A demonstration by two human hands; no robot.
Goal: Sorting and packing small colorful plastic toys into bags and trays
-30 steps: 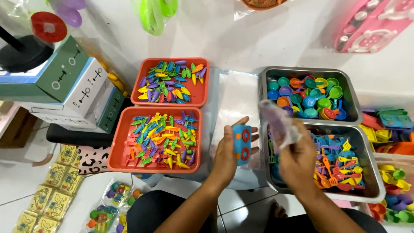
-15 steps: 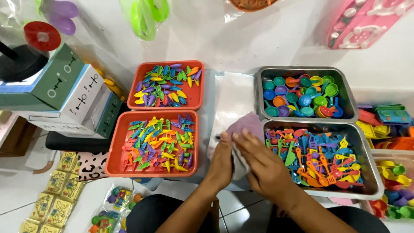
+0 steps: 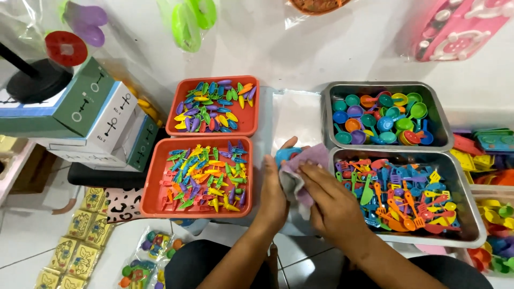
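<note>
Fingers (image 3: 310, 176) of the right hand (image 3: 334, 206) are lying flat and pressing a pale purple cloth (image 3: 302, 168) against a small blue plastic toy piece (image 3: 286, 156), which the left hand (image 3: 273, 192) is clasping from the side, thumb hooking over its top edge. Both hands are meeting over a clear plastic sheet (image 3: 297, 115) lying on the white tabletop (image 3: 300, 53), between two orange plastic trays and two metal trays. To the left, the nearer orange tray (image 3: 152, 190) is holding small multicoloured toy utensils, and the farther orange tray (image 3: 251, 115) is holding multicoloured leaf-shaped pieces. To the right, the nearer rectangular metal tray (image 3: 466, 200) is holding colourful toy spatulas and forks, and the farther metal tray (image 3: 436, 115) is holding small coloured toy pans. Stacked cardboard boxes (image 3: 101, 120) are sitting at the far left, and packets of toys are lying on the white tiled floor (image 3: 32, 235) below. Both forearms are rising from the bottom edge, converging toward the cloth.
</note>
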